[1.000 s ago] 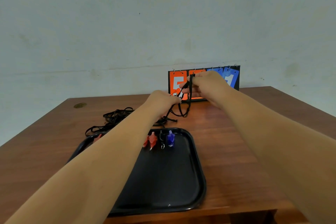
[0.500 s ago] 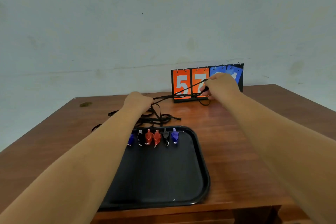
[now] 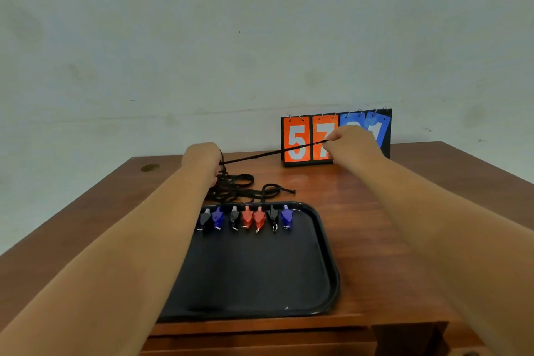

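Gripping a cord [image 3: 271, 152] taut between left hand [image 3: 202, 157] and right hand [image 3: 352, 144], we judge it freed; the tangle [image 3: 237, 188] beneath our left grip remains.

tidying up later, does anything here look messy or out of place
The black cords: a tangled heap on the table beyond the tray, one strand taut between left hand and right hand. The coloured pieces lie in a neat row.

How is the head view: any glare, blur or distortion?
Head view: soft even light, faint sheen on the table; wide-angle stretch swells forearms at the edges; left hand, right hand and taut black cord slightly soft; scoreboard digits 5, 7 legible.
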Demonstrator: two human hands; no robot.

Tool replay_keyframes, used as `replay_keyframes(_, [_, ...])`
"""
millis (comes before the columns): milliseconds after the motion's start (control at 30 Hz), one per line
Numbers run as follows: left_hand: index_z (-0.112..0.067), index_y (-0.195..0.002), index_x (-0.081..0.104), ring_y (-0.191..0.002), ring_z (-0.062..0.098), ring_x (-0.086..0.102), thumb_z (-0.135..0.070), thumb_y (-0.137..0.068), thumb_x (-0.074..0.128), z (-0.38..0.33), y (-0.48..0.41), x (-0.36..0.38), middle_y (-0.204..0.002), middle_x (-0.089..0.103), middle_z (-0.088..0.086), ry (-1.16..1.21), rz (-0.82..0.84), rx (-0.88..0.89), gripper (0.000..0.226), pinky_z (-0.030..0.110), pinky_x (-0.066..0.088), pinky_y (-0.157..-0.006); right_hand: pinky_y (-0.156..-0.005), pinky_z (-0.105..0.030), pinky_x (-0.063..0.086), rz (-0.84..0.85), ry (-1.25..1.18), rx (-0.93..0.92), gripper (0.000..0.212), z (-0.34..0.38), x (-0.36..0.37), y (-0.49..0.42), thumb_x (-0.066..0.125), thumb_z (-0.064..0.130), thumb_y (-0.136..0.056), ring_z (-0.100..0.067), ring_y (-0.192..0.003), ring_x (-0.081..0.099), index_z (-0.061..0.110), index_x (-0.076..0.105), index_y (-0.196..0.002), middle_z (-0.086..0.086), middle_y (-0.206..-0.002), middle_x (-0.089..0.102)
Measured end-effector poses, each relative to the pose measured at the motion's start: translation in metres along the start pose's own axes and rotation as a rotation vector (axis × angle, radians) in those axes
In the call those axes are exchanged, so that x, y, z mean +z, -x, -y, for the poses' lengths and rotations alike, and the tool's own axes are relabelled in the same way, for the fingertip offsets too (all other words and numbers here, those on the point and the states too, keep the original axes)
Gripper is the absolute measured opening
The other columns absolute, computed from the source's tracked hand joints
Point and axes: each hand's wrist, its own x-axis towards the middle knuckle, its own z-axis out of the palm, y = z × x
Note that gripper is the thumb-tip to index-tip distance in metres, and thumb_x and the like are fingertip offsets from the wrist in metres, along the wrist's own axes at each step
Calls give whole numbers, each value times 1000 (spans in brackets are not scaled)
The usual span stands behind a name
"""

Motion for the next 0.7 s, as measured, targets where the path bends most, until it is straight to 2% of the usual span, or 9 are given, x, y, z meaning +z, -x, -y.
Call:
replay_keyframes(33, [-8, -107, 62, -77, 16, 58, -14, -110, 44, 0, -2, -3, -92, 58, 9, 31, 20, -29, 19, 25, 38, -59, -87, -36, 61, 9, 0, 3, 25, 2, 0, 1, 62, 18, -102, -21, -97, 74, 19, 78, -122, -4, -104, 78])
replay_keyframes(67, [-7, -100, 59, -67, 15, 47, -17, -108, 46, 2, -5, -5, -85, 53, 6, 9, 20, -33, 18, 27, 39, -59, -89, -40, 63, 25, -2, 12, 23, 4, -1, 1, 64, 17, -102, -22, -96, 75, 18, 78, -120, -5, -103, 79])
replay_keyframes(100, [-6, -98, 59, -64, 16, 43, -20, -106, 48, 2, -7, -7, -84, 54, 6, -2, 4, -37, 19, 28, 42, -60, -90, -43, 65, 44, -1, 20, 20, 6, -2, 2, 65, 16, -102, -24, -95, 77, 15, 78, -117, -6, -100, 79])
replay_keyframes(200, [-8, -96, 57, -66, 15, 44, -22, -102, 51, 4, -6, -15, -88, 56, 7, 24, 25, 1, 16, 33, 49, -70, -91, -46, 65, 99, 30, 27, 16, 13, -5, 7, 64, 16, -103, -25, -92, 78, 13, 77, -113, -9, -95, 79])
replay_keyframes(333, [-6, -95, 55, -65, 14, 42, -4, -100, 39, 1, -3, -30, -88, 50, 7, 49, 58, 66, 17, 29, 45, -65, -92, -43, 65, 134, 28, -1, 17, 22, -9, 18, 61, 18, -108, -25, -93, 79, 10, 76, -113, -10, -99, 79])
replay_keyframes(400, [-1, -103, 59, -67, 14, 45, 2, -101, 40, -1, -6, -43, -90, 51, 9, 20, 88, 117, 19, 30, 48, -68, -90, -42, 65, 146, 28, -26, 21, 24, -10, 24, 60, 21, -109, -25, -92, 79, 10, 77, -113, -8, -98, 79])
replay_keyframes(500, [1, -120, 66, -74, 13, 58, 3, -107, 47, -1, -6, -67, -101, 67, 11, 8, 182, 232, 23, 28, 56, -71, -86, -37, 61, 166, 35, -70, 25, 26, -14, 36, 60, 27, -109, -25, -91, 78, 10, 78, -112, -7, -100, 79])
replay_keyframes(633, [-2, -123, 71, -99, 17, 75, -2, -111, 52, 5, -3, -105, -117, 77, 13, 94, 252, 333, 22, 31, 63, -88, -78, -30, 55, 201, 1, -108, 25, 21, -21, 50, 62, 32, -107, -17, -81, 69, 18, 80, -98, -2, -99, 80])
replay_keyframes(700, [-2, -124, 72, -106, 20, 78, -4, -109, 58, 9, 2, -124, -117, 79, 14, 131, 278, 359, 21, 32, 64, -89, -76, -32, 55, 221, -22, -120, 27, 19, -23, 59, 63, 40, -107, -18, -81, 66, 22, 80, -98, 2, -100, 79])
